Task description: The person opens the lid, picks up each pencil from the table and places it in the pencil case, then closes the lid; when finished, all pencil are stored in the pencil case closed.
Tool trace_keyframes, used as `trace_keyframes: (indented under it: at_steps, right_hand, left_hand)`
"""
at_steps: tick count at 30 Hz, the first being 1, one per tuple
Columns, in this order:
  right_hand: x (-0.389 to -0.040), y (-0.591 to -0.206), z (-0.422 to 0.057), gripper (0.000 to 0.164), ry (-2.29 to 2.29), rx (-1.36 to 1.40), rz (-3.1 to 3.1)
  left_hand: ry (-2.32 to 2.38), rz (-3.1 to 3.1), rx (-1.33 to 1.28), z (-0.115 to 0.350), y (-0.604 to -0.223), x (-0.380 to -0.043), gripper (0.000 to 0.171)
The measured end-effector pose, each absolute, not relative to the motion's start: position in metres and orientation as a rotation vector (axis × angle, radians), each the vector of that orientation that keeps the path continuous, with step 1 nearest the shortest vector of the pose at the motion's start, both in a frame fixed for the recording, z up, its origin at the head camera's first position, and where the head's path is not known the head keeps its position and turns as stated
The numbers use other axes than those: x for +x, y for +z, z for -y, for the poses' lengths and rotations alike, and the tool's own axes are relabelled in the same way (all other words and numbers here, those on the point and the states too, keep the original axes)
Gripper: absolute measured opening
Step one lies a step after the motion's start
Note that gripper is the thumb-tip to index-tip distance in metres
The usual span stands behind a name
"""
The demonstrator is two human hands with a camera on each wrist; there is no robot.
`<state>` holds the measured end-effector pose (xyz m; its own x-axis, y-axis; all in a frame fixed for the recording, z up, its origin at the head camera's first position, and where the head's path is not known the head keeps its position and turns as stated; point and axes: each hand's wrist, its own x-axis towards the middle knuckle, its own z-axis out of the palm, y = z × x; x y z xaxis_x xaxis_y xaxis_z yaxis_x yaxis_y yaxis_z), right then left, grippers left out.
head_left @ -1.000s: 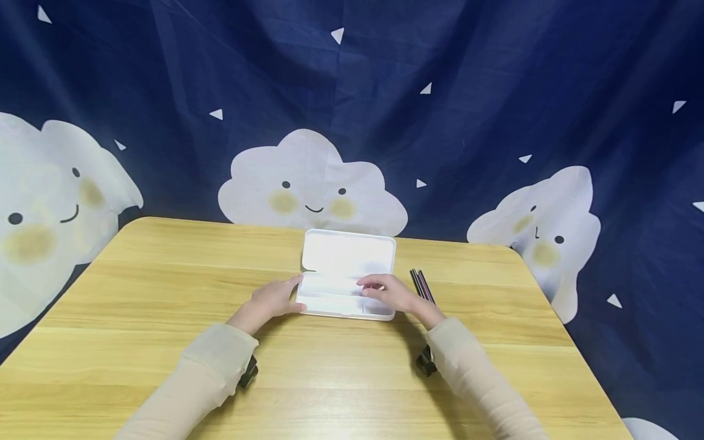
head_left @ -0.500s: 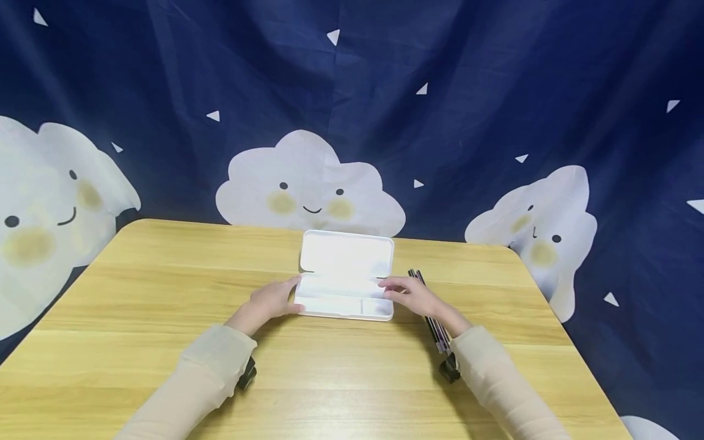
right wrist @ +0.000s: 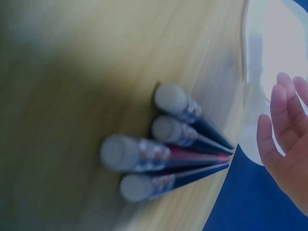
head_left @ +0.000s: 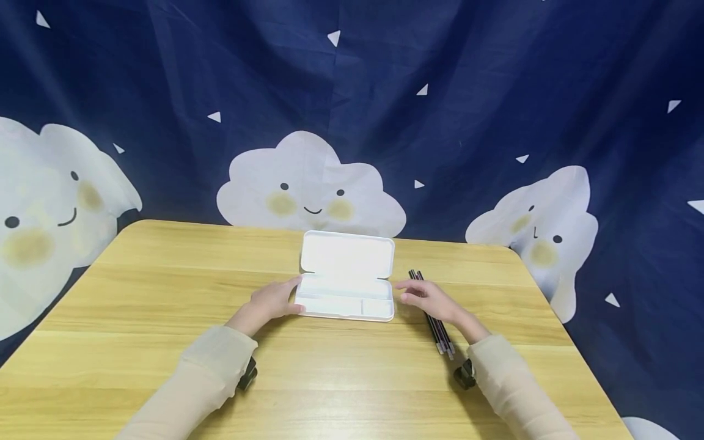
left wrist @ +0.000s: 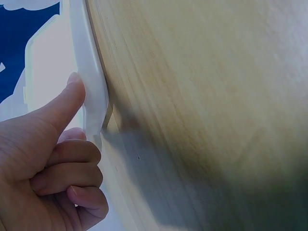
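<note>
At the left end of the open white case (head_left: 330, 307), the left hand (head_left: 271, 299) grips its edge; the right hand (head_left: 431, 300), loosely spread and holding nothing, hangs over the pencils (head_left: 437, 333). Steadying the case seems the step in hand; grasping the pencils would call for curling the right fingers. Across the tabletop (head_left: 330, 379), the case runs lengthwise left-right; the pencils point away, eraser ends near.

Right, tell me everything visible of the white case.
The white case lies open on the table, its lid back on the far side. It looks like smooth plastic, with rounded corners. A lengthwise ridge and a short divider split the base; nothing shows inside. The left hand holds its left end.
</note>
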<state>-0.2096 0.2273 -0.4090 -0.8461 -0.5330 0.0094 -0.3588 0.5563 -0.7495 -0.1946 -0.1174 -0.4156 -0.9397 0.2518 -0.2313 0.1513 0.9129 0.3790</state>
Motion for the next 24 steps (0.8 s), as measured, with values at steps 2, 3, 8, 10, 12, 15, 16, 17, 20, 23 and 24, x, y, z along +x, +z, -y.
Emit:
trace_keyframes:
  at_steps: [2,3,8,10,12,15,16,17,20,23,24]
  right_hand:
    - [-0.205,-0.402,-0.226,0.029,-1.158,-0.748,-2.581]
    - [-0.203,-0.398,-0.226,0.029,-1.152,-0.747,-2.589]
    - [-0.195,-0.384,-0.225,0.03,-1.115,-0.711,-2.634]
    - [-0.194,-0.382,-0.226,0.031,-1.105,-0.702,-2.647]
    - [-0.193,-0.382,-0.228,0.032,-1.111,-0.694,-2.649]
    - [-0.193,-0.383,-0.232,0.033,-1.115,-0.677,-2.652]
    - [-0.196,-0.388,-0.235,0.034,-1.116,-0.673,-2.656]
    - [-0.199,-0.393,-0.239,0.035,-1.118,-0.665,-2.659]
    - [-0.207,-0.407,-0.252,0.037,-1.124,-0.648,-2.677]
    - [-0.21,-0.414,-0.262,0.038,-1.122,-0.628,-2.689]
    - [-0.208,-0.41,-0.262,0.037,-1.127,-0.619,-2.691]
  left_hand:
    - [0.526,-2.803,0.308,0.118,-0.415,-0.194,0.071]
    - [0.529,-2.804,0.311,0.118,-0.415,-0.194,0.07]
    - [0.528,-2.804,0.315,0.118,-0.415,-0.194,0.07]
    - [0.525,-2.805,0.314,0.118,-0.416,-0.194,0.071]
    - [0.523,-2.808,0.316,0.118,-0.416,-0.194,0.071]
    - [0.522,-2.814,0.319,0.118,-0.418,-0.195,0.071]
    - [0.525,-2.815,0.32,0.118,-0.418,-0.195,0.071]
    - [0.525,-2.816,0.323,0.118,-0.418,-0.195,0.071]
    - [0.526,-2.818,0.326,0.118,-0.418,-0.196,0.071]
    - [0.529,-2.82,0.327,0.118,-0.418,-0.196,0.071]
    - [0.528,-2.821,0.328,0.118,-0.418,-0.196,0.071]
